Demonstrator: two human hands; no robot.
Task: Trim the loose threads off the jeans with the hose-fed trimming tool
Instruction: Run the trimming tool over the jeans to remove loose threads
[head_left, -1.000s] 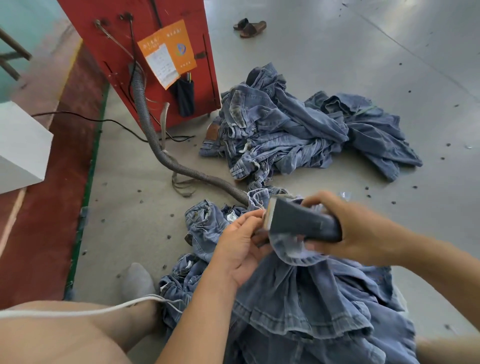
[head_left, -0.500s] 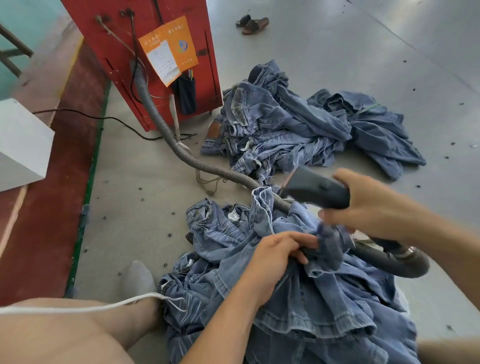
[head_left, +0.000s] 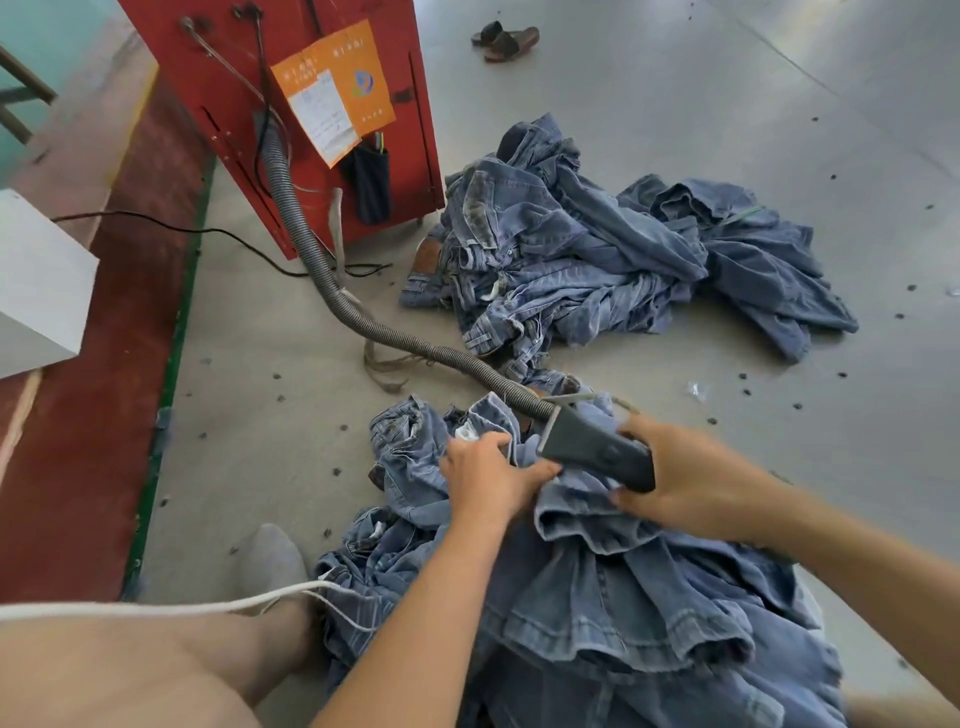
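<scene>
A pair of blue jeans lies bunched on the floor in front of me and over my lap. My left hand grips a fold of its denim near the top of the bunch. My right hand holds the dark grey trimming tool, whose flat head points left and sits just above the fold, next to my left fingers. A grey ribbed hose runs from behind the tool's head across the floor up to the red machine.
A heap of other blue jeans lies on the grey floor beyond the hose. A black cable crosses the floor by the red machine. A white box stands at left. Sandals lie far back. My bare leg and a white cord are at bottom left.
My right hand has brought the tool down and left onto the denim fold. My left hand has shifted its hold upward on the jeans. The hose no longer loops under my right wrist.
</scene>
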